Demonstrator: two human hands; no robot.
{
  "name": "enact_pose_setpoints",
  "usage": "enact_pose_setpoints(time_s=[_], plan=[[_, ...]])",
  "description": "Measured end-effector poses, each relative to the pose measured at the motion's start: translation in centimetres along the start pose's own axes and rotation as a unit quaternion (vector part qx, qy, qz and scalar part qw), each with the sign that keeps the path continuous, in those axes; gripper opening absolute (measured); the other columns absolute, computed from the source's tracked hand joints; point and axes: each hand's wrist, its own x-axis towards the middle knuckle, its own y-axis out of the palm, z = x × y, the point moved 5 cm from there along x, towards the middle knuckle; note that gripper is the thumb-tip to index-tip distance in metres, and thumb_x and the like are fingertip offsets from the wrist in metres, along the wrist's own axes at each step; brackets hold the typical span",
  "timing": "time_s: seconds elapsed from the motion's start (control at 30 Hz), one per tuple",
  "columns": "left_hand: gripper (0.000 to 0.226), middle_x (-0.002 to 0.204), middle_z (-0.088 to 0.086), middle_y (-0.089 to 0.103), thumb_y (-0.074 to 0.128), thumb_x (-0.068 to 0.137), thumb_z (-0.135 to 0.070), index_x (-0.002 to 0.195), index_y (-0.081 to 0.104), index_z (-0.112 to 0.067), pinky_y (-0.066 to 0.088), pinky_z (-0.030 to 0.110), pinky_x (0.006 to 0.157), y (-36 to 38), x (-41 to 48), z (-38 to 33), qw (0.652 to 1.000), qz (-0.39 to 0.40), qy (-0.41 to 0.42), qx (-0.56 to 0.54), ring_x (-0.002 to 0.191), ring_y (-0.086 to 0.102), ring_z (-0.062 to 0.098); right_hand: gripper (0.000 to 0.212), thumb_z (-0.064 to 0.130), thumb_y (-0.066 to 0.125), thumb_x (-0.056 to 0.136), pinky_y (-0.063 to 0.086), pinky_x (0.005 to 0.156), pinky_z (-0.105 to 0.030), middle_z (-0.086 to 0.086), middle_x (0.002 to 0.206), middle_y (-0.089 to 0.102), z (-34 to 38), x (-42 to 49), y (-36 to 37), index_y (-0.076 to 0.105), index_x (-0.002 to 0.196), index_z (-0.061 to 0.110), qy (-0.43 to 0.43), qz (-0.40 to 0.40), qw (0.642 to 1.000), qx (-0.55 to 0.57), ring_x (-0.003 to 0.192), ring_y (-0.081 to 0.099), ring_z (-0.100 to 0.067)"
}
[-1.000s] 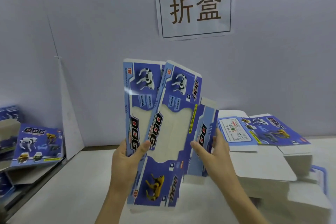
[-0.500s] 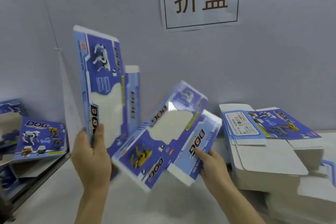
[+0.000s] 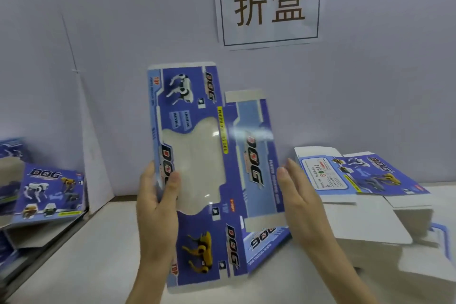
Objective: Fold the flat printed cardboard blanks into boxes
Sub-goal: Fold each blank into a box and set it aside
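Cardboard filled the middle of the scene: one flat printed blank [image 3: 197,155], blue with robot dogs and the word DOG, was held upright over the middle of the desk [image 3: 98,254], its clear window facing the person. The left hand [image 3: 155,205] gripped the blank's left edge, thumb laid across the printed front and fingers curled behind. The right hand [image 3: 301,195] was released, fingers straight and together, palm turned toward the blank's right side panel. It stood right at that panel's edge, and I could not tell whether it touched. The blank's lower right flap was angled away from the rest.

Toward the right edge of the desk lay a stack of blanks [image 3: 370,180], the top one printed side up. Past the left edge, lower down, more printed cartons [image 3: 49,192] lay in a pile. On the wall behind hung a white paper sign [image 3: 270,2] with two large characters.
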Motion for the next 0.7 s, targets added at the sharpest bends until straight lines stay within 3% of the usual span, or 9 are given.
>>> enact_pose_setpoints(time_s=[0.07,0.13,0.23,0.33,0.4,0.47,0.53,0.63,0.7], plan=[[0.045,0.118,-0.018,0.064,0.052,0.086,-0.043,0.13,0.05,-0.038,0.059,0.023,0.077,1.1,-0.3,-0.1,0.998,0.054,-0.019,-0.012,0.109,0.061,0.003,0.039,0.036,0.046,0.095,0.055,0.07,-0.016,0.008,0.118,0.065,1.0,-0.3,0.0,0.05,0.133,0.026,-0.037,0.007,0.999,0.04,0.1,0.065,0.0],[0.061,0.134,-0.018,0.055,0.048,0.083,-0.05,0.143,0.038,-0.041,0.053,0.038,0.096,2.0,-0.7,0.0,0.996,0.086,-0.032,0.0,0.123,0.053,0.009,0.033,0.03,0.052,0.094,0.054,0.062,-0.015,0.004,0.111,0.068,1.2,-0.4,-0.2,0.055,0.126,0.022,-0.049,0.0,0.996,0.077,0.095,0.067,-0.001],[0.068,0.147,-0.017,0.041,0.039,0.083,-0.056,0.148,0.025,-0.046,0.044,0.042,0.107,2.4,-0.7,0.3,0.994,0.101,-0.048,0.008,0.133,0.042,0.009,0.043,0.045,0.065,0.084,0.053,0.058,-0.015,0.008,0.106,0.07,1.6,-0.7,-0.1,0.057,0.121,0.025,-0.038,0.02,0.995,0.088,0.093,0.069,-0.003],[0.071,0.139,-0.01,0.049,0.039,0.079,-0.058,0.148,0.029,-0.041,0.056,0.021,0.077,2.6,-0.6,0.9,0.987,0.127,-0.095,-0.036,0.122,0.052,0.011,0.049,0.05,0.067,0.081,0.051,0.056,-0.012,0.012,0.098,0.071,1.6,-0.6,-0.4,0.057,0.12,0.022,-0.025,0.032,0.995,0.091,0.088,0.069,0.001],[0.073,0.126,0.002,0.058,0.044,0.077,-0.062,0.145,0.038,-0.035,0.052,0.011,0.061,3.1,-1.1,0.7,0.982,0.143,-0.11,-0.061,0.105,0.061,0.007,0.049,0.053,0.068,0.08,0.052,0.055,-0.013,0.011,0.096,0.072,1.2,-0.5,-0.5,0.057,0.116,0.021,0.002,0.04,0.993,0.108,0.085,0.07,-0.001],[0.073,0.119,0.008,0.064,0.053,0.078,-0.068,0.141,0.045,-0.031,0.058,0.021,0.067,4.3,-2.1,0.7,0.974,0.18,-0.114,-0.082,0.099,0.068,0.009,0.058,0.059,0.067,0.069,0.055,0.059,-0.018,0.007,0.096,0.074,0.9,-0.9,0.3,0.056,0.113,0.022,0.034,0.086,0.988,0.127,0.086,0.073,-0.011],[0.075,0.13,-0.001,0.061,0.049,0.077,-0.067,0.144,0.037,-0.037,0.059,0.038,0.082,6.1,-3.4,0.7,0.967,0.219,-0.107,-0.075,0.11,0.066,0.018,0.087,0.072,0.073,0.045,0.057,0.062,-0.022,0.0,0.091,0.075,0.5,-1.6,1.6,0.056,0.111,0.017,0.075,0.149,0.976,0.14,0.082,0.074,-0.018],[0.081,0.137,-0.012,0.053,0.053,0.069,-0.076,0.141,0.035,-0.042,0.057,0.023,0.078,7.7,-4.4,0.5,0.972,0.191,-0.101,-0.088,0.113,0.063,0.008,0.12,0.09,0.067,0.016,0.057,0.07,-0.024,-0.002,0.09,0.074,0.9,-1.8,2.7,0.056,0.108,0.014,0.075,0.198,0.972,0.103,0.081,0.073,-0.017],[0.063,0.131,-0.012,0.056,0.054,0.083,-0.063,0.139,0.035,-0.042,0.056,0.02,0.07,8.0,-4.8,0.3,0.974,0.185,-0.096,-0.092,0.108,0.064,0.005,0.106,0.074,0.077,0.031,0.053,0.068,-0.025,-0.002,0.079,0.069,1.2,-1.2,2.6,0.053,0.108,0.005,0.071,0.197,0.976,0.061,0.067,0.071,-0.01]])
